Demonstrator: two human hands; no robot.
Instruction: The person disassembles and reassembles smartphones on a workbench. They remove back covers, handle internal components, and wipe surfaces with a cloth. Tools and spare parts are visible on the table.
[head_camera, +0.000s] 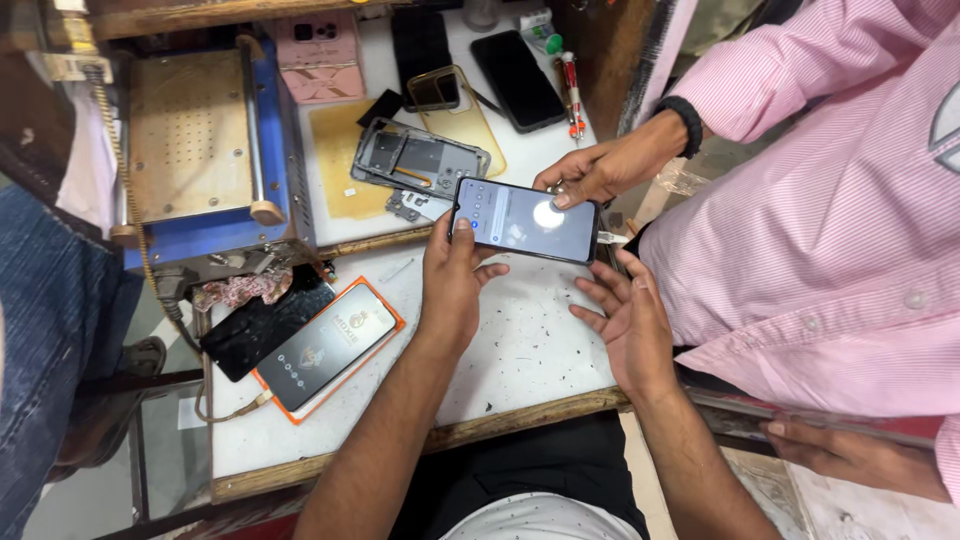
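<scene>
My left hand (452, 282) holds the left end of a lit smartphone (524, 220), thumb on its screen. The phone is held flat above the white worktable (520, 345). My right hand (625, 322) hovers open just below the phone's right end, fingers spread, touching nothing. A person in a pink striped shirt stands at the right; that person's hand (595, 172), with a dark wristband, presses a finger on the right part of the screen, where a bright spot shows.
A phone in an orange case (330, 348) and a black cracked panel (255, 328) lie at the left. A blue screen-separator machine (205, 150) stands behind. A stripped phone frame (418, 160), a clear case, dark phones (517, 80) and screwdrivers (572, 92) lie at the back.
</scene>
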